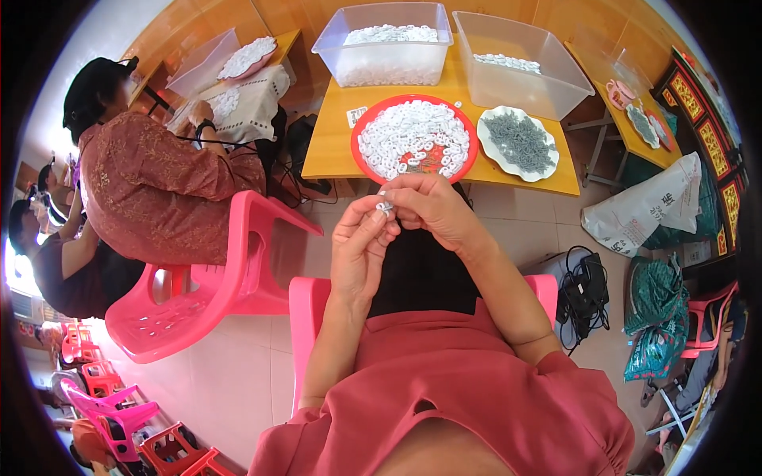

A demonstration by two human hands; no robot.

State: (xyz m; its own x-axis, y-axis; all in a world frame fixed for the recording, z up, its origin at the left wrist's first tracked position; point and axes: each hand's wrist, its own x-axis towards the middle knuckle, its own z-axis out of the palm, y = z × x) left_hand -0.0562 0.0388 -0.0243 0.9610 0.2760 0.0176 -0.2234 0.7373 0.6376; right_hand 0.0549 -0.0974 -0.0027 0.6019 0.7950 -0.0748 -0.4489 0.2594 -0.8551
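Lap in a pink-red garment fills the lower edge, and both forearms rise from it over a pale tiled floor. The left hand and right hand meet fingertip to fingertip, each pinched shut on one small white and silver plastic piece held between them, just short of the table's near edge.

A pink plastic stool stands under the arms; a second pink plastic chair to the left seats another person in a patterned reddish top.

Beyond the hands stands a yellow wooden table. On it lie two dishes: a round red plastic tray heaped with small white rings, and beside it on the right a white scalloped plate of thin grey metal pins. A small white label with dark print lies flat to the left of the tray. Behind them are two clear rectangular plastic tubs: the left tub is well filled with white pieces, the right tub holds only a thin layer.

On the floor to the right lie a black tangle of cables and adapters, a white printed sack and two green mesh bags. A second yellow table stands far right before a wall of orange wood panelling.
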